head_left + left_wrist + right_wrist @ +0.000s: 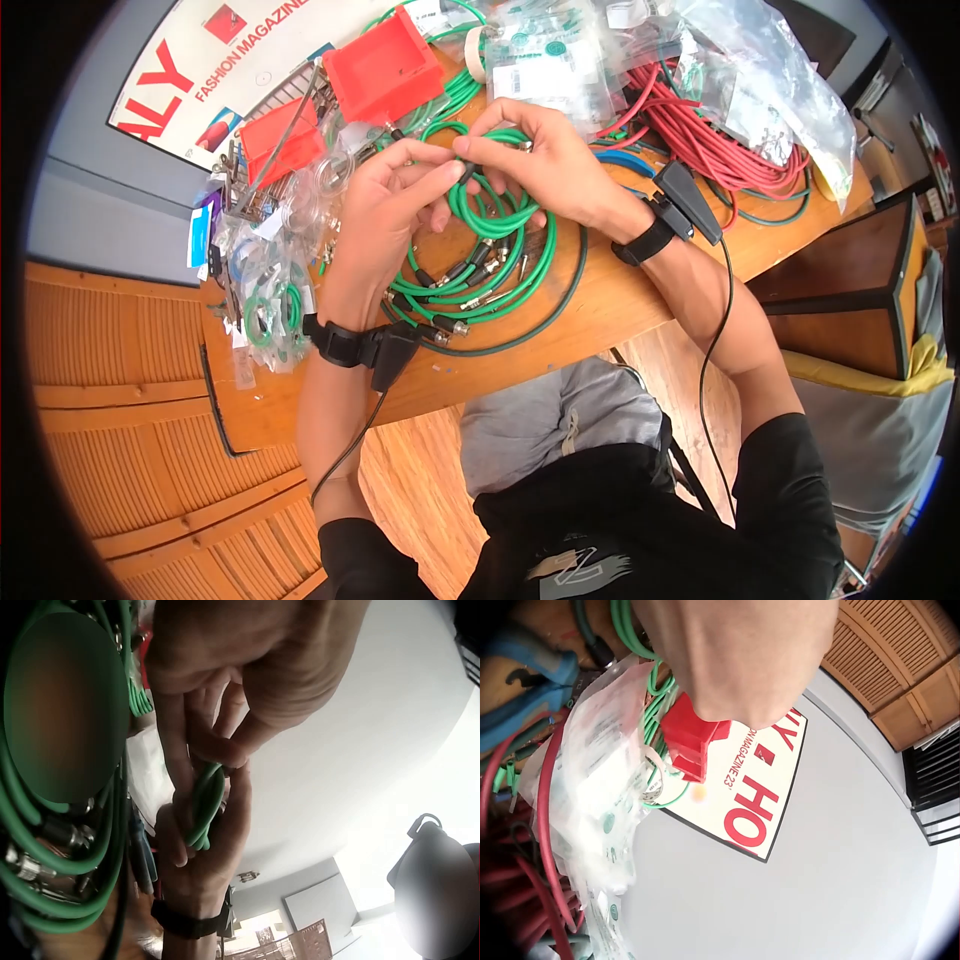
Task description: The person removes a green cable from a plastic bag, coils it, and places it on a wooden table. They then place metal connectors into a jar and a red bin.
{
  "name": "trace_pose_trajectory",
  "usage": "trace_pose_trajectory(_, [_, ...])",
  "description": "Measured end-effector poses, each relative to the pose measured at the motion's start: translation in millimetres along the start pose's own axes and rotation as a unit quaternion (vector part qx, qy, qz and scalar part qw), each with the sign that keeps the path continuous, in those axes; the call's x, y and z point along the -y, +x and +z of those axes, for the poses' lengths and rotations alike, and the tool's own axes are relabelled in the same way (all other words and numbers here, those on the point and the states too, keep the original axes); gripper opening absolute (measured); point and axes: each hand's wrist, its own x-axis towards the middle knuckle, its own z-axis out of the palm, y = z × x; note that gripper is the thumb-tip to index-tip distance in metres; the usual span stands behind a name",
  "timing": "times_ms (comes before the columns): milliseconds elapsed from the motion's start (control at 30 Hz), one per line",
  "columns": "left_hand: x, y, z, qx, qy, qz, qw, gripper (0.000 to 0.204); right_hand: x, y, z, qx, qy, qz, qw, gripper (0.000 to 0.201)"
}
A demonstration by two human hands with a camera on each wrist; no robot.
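Observation:
A coil of green cables (490, 270) with metal plug ends lies on the wooden table (620, 300). Both hands meet above its far side. My left hand (432, 165) pinches one green strand (462, 180) between thumb and fingers. My right hand (478, 150) grips the same strand from the other side, fingertips almost touching the left ones. In the left wrist view the left hand (225, 750) and the right hand (196, 840) both close round a doubled green strand (206, 799), with the green coil (60, 855) at the left. The right wrist view shows only the back of the right hand (742, 652).
Red plastic bins (385, 65) and a poster (220, 60) sit at the far left. Clear bags of parts (545, 55) and a heap of red cable (700, 140) lie at the far right, blue pliers (525, 682) beside them. More bagged green cables (265, 310) lie left.

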Motion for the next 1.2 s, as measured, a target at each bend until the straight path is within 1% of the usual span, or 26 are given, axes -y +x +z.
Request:
trace_pose_trajectory(67, [-3,12,11,-0.015,-0.002,-0.005,1.000,0.023,2,1,-9,-0.022,0.005,0.000,1.000,0.019])
trace_pose_trajectory(167, [0,36,21,-0.025,-0.029,-0.008,0.999,0.023,-4,10,-24,-0.092,-0.017,-0.011,0.996,0.017])
trace_pose_trajectory(200, [2,45,24,-0.029,-0.045,-0.007,0.999,0.024,-6,13,-30,-0.108,0.004,-0.011,0.994,0.016])
trace_pose_trajectory(233, [4,55,25,-0.031,-0.060,-0.005,0.998,0.025,-4,16,-38,-0.145,0.014,-0.013,0.989,0.017])
trace_pose_trajectory(267, [9,66,22,-0.059,-0.051,-0.010,0.997,0.028,-2,17,-47,-0.182,0.024,-0.015,0.983,0.017])
trace_pose_trajectory(300, [15,77,20,-0.088,-0.006,0.001,0.996,0.029,-1,19,-57,-0.218,0.035,-0.017,0.975,0.017])
trace_pose_trajectory(367, [31,98,13,-0.148,0.084,0.023,0.985,0.030,-1,20,-73,-0.263,0.123,-0.059,0.955,0.020])
trace_pose_trajectory(400, [35,107,15,-0.180,0.136,0.054,0.973,0.031,0,21,-79,-0.269,0.152,-0.075,0.948,0.022])
trace_pose_trajectory(433, [40,112,14,-0.180,0.239,0.077,0.951,0.031,0,22,-83,-0.274,0.181,-0.089,0.940,0.023])
trace_pose_trajectory(467, [45,116,13,-0.177,0.340,0.098,0.919,0.031,-1,22,-84,-0.283,0.175,-0.083,0.939,0.024])
trace_pose_trajectory(500, [46,117,15,-0.171,0.437,0.117,0.875,0.031,0,22,-83,-0.292,0.170,-0.076,0.938,0.025])
trace_pose_trajectory(533, [48,119,17,-0.150,0.440,0.142,0.874,0.032,1,22,-81,-0.301,0.164,-0.070,0.937,0.026])
trace_pose_trajectory(633, [49,120,20,-0.076,0.456,0.150,0.874,0.033,1,22,-80,-0.295,0.139,-0.074,0.942,0.026])
trace_pose_trajectory(667, [50,121,20,-0.065,0.462,0.171,0.868,0.042,2,21,-79,-0.299,0.134,-0.067,0.942,0.024])
trace_pose_trajectory(733, [50,123,22,-0.094,0.429,0.146,0.887,0.048,5,21,-76,-0.305,0.123,-0.051,0.943,0.020])
trace_pose_trajectory(767, [49,124,23,-0.109,0.412,0.134,0.895,0.051,3,21,-76,-0.305,0.124,-0.051,0.943,0.022])
trace_pose_trajectory(833, [51,128,19,-0.083,0.276,0.100,0.952,0.053,2,22,-79,-0.306,0.124,-0.053,0.942,0.026])
trace_pose_trajectory(867, [52,130,17,-0.067,0.205,0.082,0.973,0.054,2,23,-80,-0.305,0.121,-0.055,0.943,0.025])
trace_pose_trajectory(900, [46,129,19,-0.071,0.153,0.062,0.984,0.051,2,22,-80,-0.305,0.118,-0.056,0.943,0.025])
trace_pose_trajectory(967, [33,121,17,-0.083,0.047,0.019,0.995,0.043,2,21,-79,-0.293,0.120,-0.057,0.947,0.023])
trace_pose_trajectory(1000, [29,120,10,-0.033,-0.003,0.019,0.999,0.030,1,21,-79,-0.281,0.126,-0.058,0.950,0.022])
trace_pose_trajectory(1133, [16,96,-4,-0.088,-0.037,0.043,0.994,0.016,2,19,-76,-0.223,0.143,-0.048,0.963,0.017])
trace_pose_trajectory(1200, [22,89,-14,-0.122,-0.017,0.036,0.992,0.015,3,17,-68,-0.199,0.095,-0.028,0.975,0.015])
